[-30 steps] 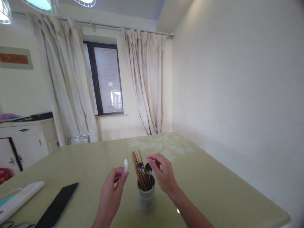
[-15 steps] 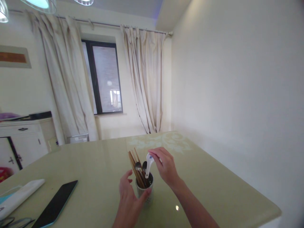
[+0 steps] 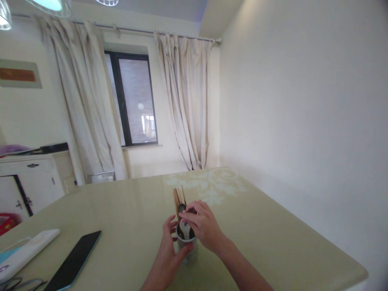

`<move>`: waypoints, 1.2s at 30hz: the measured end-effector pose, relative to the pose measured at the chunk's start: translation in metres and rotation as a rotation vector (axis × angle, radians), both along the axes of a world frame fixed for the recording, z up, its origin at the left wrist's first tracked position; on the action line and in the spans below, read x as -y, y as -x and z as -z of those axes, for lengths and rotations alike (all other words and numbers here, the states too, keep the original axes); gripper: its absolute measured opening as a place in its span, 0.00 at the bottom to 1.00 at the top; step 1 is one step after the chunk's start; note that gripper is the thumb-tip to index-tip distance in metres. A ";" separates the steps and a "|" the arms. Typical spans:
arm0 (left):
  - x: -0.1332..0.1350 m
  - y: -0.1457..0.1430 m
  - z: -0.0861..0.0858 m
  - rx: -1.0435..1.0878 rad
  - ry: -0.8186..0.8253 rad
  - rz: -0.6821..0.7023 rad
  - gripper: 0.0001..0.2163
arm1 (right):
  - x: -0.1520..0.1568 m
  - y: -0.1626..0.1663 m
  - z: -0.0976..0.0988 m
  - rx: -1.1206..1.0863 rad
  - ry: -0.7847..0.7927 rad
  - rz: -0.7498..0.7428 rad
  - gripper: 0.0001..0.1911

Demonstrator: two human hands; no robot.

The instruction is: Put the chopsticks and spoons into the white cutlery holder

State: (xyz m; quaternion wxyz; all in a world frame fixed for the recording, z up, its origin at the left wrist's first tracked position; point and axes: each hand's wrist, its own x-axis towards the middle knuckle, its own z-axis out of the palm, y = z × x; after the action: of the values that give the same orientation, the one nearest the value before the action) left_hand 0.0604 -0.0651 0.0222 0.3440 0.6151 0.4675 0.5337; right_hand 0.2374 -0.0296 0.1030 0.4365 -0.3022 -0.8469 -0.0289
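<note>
Lying flat at the lower left of the frame, a white slab (image 3: 28, 252) and a dark phone (image 3: 74, 260) rest on the table (image 3: 124, 226), well apart from the hands, so they seem unlikely to get in the way. At the lower centre, the left hand (image 3: 167, 250) curves around the cup, fingers on its far left side and thumb across the near side below the rim, a hold that probably keeps it from tipping. Chopsticks (image 3: 176, 202) and a metal spoon (image 3: 182, 207) lean up out of it, their length propped by the wall. Just in front, the white spoon (image 3: 185, 230) points handle down into the cup (image 3: 190, 257), bowl uppermost. To its right, the right hand (image 3: 207, 228) pinches the top of that bowl with fingers close together, likely because only that end is easy to grip.
</note>
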 end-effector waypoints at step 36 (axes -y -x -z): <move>-0.046 0.009 0.022 0.116 0.116 -0.033 0.29 | -0.038 -0.063 0.055 -0.401 0.515 0.416 0.21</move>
State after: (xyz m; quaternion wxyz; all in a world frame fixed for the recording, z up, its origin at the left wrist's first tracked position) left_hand 0.0518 -0.0187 0.0003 0.3965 0.5545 0.4870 0.5461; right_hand 0.3008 0.0083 0.0480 0.4883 -0.5667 -0.6450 0.1564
